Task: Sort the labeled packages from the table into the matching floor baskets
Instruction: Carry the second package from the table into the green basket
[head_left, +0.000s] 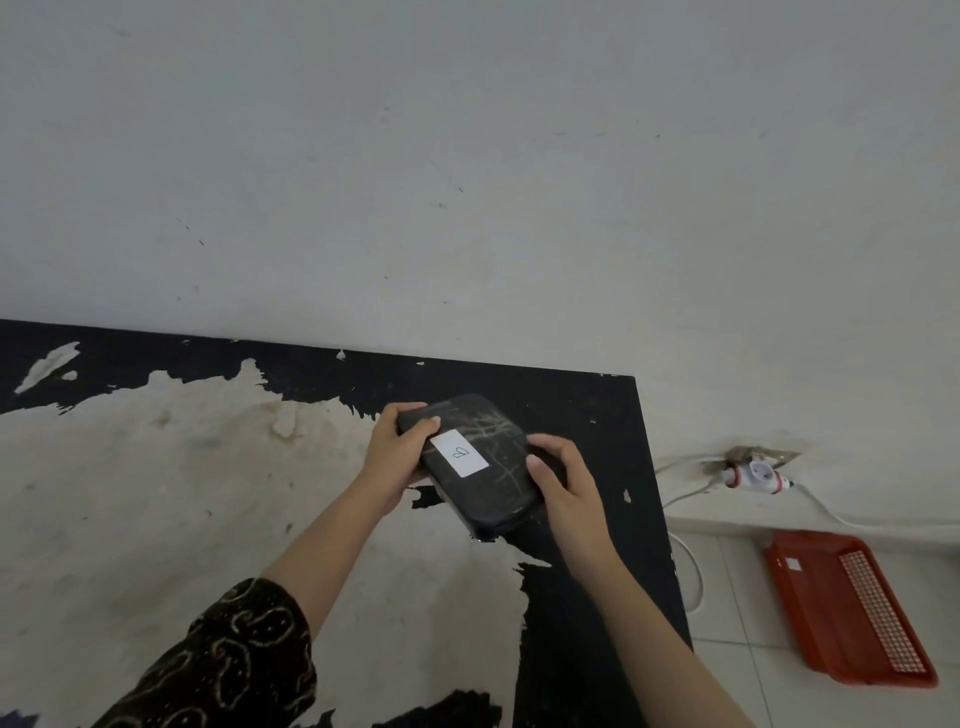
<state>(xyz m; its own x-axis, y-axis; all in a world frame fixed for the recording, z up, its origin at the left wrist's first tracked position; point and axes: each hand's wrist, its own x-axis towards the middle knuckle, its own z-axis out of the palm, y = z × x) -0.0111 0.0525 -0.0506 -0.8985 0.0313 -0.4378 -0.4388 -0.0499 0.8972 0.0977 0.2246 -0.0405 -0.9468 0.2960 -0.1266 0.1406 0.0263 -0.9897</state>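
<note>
I see both hands clasping a scuffed black rounded-rectangular package (480, 462) above the peeling black bench (597, 415): left hand (397, 449) on its far-left end, right hand (563, 480) on its right edge. Its white label (460, 453) seems to read "B". A red plastic basket (847, 605) sits on the floor, right.

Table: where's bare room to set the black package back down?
Nearly everywhere. The table is bare left of the left hand out to the frame edge, and in front of the black package between the forearms. A narrow strip runs between the right hand and the right edge. Only crowded spot: under both hands.
</note>
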